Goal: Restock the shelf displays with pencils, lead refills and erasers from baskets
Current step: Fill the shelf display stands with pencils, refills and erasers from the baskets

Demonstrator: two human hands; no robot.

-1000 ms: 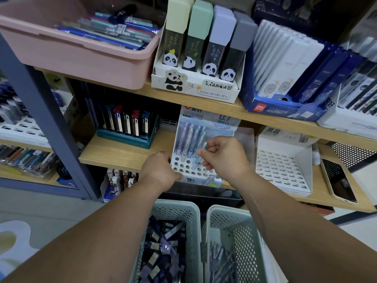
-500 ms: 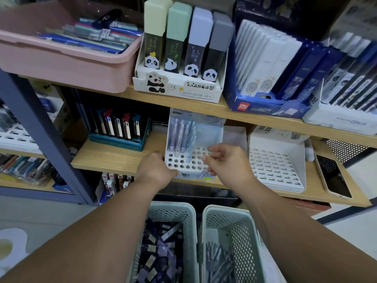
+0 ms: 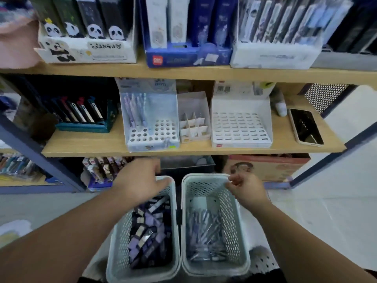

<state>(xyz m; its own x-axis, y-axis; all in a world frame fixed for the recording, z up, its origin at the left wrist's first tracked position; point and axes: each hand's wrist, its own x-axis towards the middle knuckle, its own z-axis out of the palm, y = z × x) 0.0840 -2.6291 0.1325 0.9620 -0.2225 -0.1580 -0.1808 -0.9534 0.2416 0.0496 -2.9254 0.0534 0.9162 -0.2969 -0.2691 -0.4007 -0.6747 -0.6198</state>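
Observation:
Two pale perforated baskets stand side by side below me. The left basket [image 3: 115,250] holds small purple and dark packets [image 3: 146,231]. The right basket [image 3: 243,250] holds purple pencils [image 3: 204,227]. My left hand [image 3: 140,180] lies palm down over the far rim of the left basket, fingers spread, holding nothing. My right hand [image 3: 247,189] hovers at the far right corner of the right basket with its fingers bunched together, nothing visible in them. On the middle shelf, a white holed pencil stand [image 3: 153,133] has several purple pencils [image 3: 135,111] at its back left.
Beside the stand sit a small white divider box [image 3: 193,127] and an empty white slotted display [image 3: 240,127]. A phone [image 3: 306,125] lies at the shelf's right end. A teal tray of dark packets [image 3: 81,119] is at left. Panda box [image 3: 85,48] above.
Both hands have come down from the pencil stand on the shelf to the far rims of the baskets. The view has tilted downward and shifted right.

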